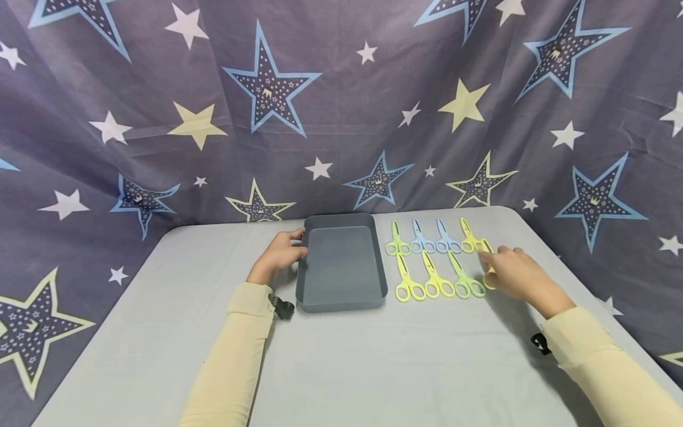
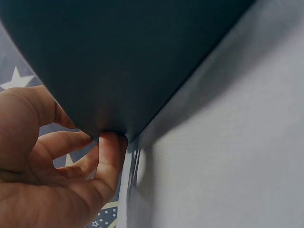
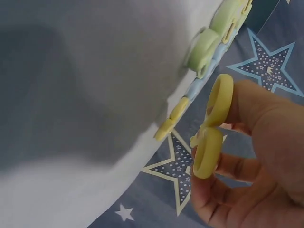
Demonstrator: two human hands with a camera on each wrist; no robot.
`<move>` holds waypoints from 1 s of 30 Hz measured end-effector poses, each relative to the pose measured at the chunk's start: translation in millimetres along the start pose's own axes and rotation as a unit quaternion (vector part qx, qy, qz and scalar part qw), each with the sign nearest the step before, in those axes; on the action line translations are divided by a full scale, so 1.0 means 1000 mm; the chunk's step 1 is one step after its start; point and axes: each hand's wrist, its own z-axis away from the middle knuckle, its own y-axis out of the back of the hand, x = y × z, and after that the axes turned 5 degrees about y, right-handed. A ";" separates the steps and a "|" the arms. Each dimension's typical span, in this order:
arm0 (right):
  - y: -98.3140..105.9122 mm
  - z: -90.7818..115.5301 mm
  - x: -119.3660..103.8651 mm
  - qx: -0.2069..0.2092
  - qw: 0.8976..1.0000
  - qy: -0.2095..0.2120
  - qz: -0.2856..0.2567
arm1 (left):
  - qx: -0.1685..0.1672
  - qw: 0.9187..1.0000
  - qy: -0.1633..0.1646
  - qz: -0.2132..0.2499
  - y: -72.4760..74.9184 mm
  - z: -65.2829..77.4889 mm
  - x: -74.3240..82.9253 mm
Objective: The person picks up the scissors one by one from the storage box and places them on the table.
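Note:
A shallow dark grey tray (image 1: 341, 261) stands on the cloth-covered table. My left hand (image 1: 278, 254) holds its left side near the far corner; in the left wrist view the fingers (image 2: 109, 156) bend round that corner. On the right, my right hand (image 1: 514, 273) pinches yellow scissors (image 3: 227, 95) between thumb and fingers, their two handle loops facing the wrist camera. Part of these scissors hides behind the hand in the head view. Just left of this hand lie green scissors (image 1: 465, 281) in the near row and yellow scissors (image 1: 469, 240) in the far row.
Between tray and right hand, more scissors lie in two rows. Blue scissors (image 1: 447, 242) and green scissors (image 1: 396, 242) are in the far row, yellow scissors (image 1: 437, 281) in the near one. A star-patterned curtain (image 1: 341, 107) hangs behind the table (image 1: 373, 367).

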 end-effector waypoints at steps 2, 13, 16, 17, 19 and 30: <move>-0.001 0.002 0.002 -0.003 1.000 0.005 -0.005 | 0.001 1.000 0.000 0.000 0.000 0.000 0.001; -0.006 0.007 0.008 -0.024 0.997 0.022 -0.065 | 0.001 1.000 -0.001 -0.004 -0.001 0.001 0.001; -0.007 0.008 0.010 -0.041 0.996 0.027 -0.078 | 0.000 1.000 -0.002 -0.003 -0.001 0.001 0.001; -0.007 0.008 0.010 -0.045 0.995 0.030 -0.081 | 0.000 1.000 -0.001 -0.002 -0.001 0.001 0.001; -0.007 0.008 0.012 -0.052 0.995 0.030 -0.085 | -0.002 1.000 -0.001 -0.001 -0.001 0.001 0.000; -0.011 0.010 0.025 -0.073 0.991 0.029 -0.107 | -0.003 1.000 -0.001 0.000 -0.002 -0.002 0.000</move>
